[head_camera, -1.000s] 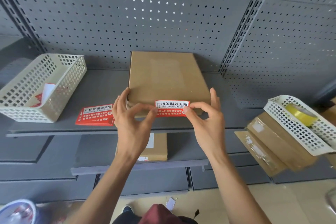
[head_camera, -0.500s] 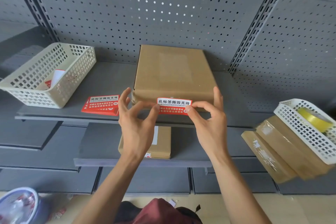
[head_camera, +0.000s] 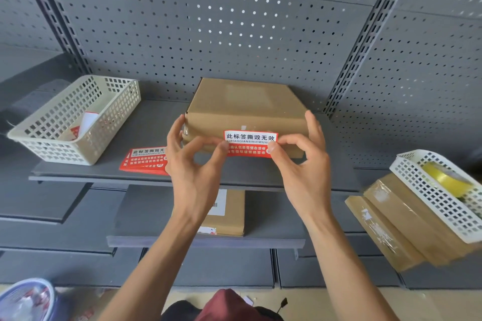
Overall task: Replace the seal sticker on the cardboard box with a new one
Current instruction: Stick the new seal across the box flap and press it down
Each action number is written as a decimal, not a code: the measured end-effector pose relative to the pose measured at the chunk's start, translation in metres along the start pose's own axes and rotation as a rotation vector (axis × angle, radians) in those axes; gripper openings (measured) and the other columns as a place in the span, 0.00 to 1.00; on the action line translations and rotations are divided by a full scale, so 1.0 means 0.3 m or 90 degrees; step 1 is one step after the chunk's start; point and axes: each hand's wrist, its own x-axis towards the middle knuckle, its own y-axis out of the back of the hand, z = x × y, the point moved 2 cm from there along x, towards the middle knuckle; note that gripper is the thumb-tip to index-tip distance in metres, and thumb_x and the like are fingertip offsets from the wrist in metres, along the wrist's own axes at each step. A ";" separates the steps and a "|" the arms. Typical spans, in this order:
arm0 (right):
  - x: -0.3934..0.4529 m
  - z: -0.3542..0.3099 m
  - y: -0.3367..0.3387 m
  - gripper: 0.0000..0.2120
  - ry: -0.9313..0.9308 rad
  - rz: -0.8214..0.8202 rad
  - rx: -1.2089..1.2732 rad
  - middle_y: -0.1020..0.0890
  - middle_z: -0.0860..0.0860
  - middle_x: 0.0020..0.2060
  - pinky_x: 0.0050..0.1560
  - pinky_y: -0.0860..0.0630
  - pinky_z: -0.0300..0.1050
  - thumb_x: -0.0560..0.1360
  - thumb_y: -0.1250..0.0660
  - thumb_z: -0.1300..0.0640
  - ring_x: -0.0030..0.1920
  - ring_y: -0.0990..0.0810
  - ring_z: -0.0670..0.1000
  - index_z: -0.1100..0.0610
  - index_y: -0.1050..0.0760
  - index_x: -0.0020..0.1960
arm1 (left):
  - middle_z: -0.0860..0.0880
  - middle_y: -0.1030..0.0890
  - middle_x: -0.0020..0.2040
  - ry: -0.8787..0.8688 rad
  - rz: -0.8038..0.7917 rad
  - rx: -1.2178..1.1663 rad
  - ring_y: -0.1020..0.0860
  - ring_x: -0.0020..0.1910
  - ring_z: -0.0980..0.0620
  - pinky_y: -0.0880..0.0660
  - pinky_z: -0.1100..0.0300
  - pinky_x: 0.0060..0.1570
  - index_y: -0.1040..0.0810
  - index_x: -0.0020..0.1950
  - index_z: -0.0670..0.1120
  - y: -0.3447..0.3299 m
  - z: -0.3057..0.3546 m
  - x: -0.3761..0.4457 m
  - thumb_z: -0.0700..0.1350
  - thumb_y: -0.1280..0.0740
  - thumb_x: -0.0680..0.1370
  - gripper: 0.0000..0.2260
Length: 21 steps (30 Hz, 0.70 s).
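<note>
A flat brown cardboard box lies on the grey shelf. A red and white seal sticker sits over the box's front top edge. My left hand pinches the sticker's left end between thumb and forefinger, its other fingers beside the box's left corner. My right hand pinches the sticker's right end, with fingers raised along the box's right side. A stack of spare red stickers lies on the shelf left of my left hand.
A cream perforated basket with paper scraps stands at the shelf's left. At right, a white basket with yellow tape rests on wrapped cardboard packs. Another small box lies on the lower shelf. Pegboard wall stands behind.
Both hands keep hold of the sticker's ends against the box's front edge. The view has tilted down slightly, so the box and shelf sit higher relative to the lower shelves.
</note>
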 end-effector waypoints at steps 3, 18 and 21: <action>0.024 -0.035 0.006 0.04 0.011 0.006 -0.023 0.39 0.45 0.80 0.80 0.48 0.50 0.76 0.26 0.55 0.82 0.51 0.46 0.50 0.19 0.42 | 0.59 0.34 0.76 -0.011 0.003 0.011 0.36 0.75 0.57 0.38 0.40 0.74 0.16 0.41 0.60 0.005 0.046 0.022 0.55 0.27 0.72 0.02; 0.103 -0.048 -0.055 0.05 0.060 0.104 -0.122 0.32 0.45 0.76 0.74 0.45 0.54 0.75 0.26 0.53 0.79 0.43 0.54 0.52 0.19 0.41 | 0.58 0.33 0.74 0.005 0.027 0.088 0.37 0.72 0.53 0.40 0.46 0.70 0.19 0.35 0.58 -0.003 0.120 0.098 0.50 0.26 0.73 0.07; 0.116 -0.052 -0.063 0.07 0.065 0.114 -0.161 0.32 0.44 0.76 0.67 0.49 0.48 0.74 0.26 0.52 0.79 0.42 0.54 0.52 0.19 0.40 | 0.56 0.32 0.73 0.001 0.040 0.114 0.36 0.72 0.52 0.43 0.52 0.64 0.20 0.34 0.58 -0.009 0.128 0.118 0.49 0.25 0.73 0.09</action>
